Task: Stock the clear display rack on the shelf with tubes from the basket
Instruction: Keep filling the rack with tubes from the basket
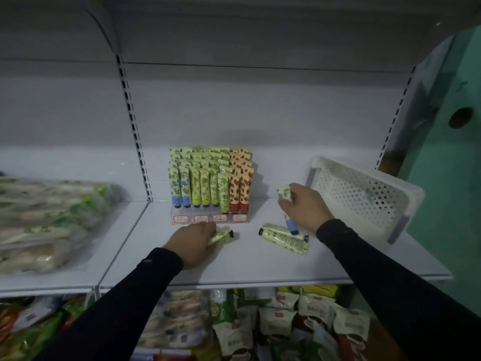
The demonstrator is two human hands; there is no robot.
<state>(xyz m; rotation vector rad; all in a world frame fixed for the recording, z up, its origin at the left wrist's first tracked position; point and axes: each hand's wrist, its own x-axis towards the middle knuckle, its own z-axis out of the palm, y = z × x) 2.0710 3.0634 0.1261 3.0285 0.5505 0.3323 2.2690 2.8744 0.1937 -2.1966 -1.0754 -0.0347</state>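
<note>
Mid-stocking: the left hand (194,237) closes on a green tube (223,235) lying on the shelf (234,267) before the nearly full clear rack (210,217); the right hand (303,204) pinches a blue-capped tube (284,193). Two loose tubes (283,237) lie between. The basket (364,196) seems empty. Next, I judge, each tube goes cap-down into a matching column

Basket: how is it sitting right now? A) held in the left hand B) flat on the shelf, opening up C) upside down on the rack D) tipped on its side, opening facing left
D: the basket lies tipped on the shelf, its opening facing left toward the right hand, with neither hand holding it.
</note>
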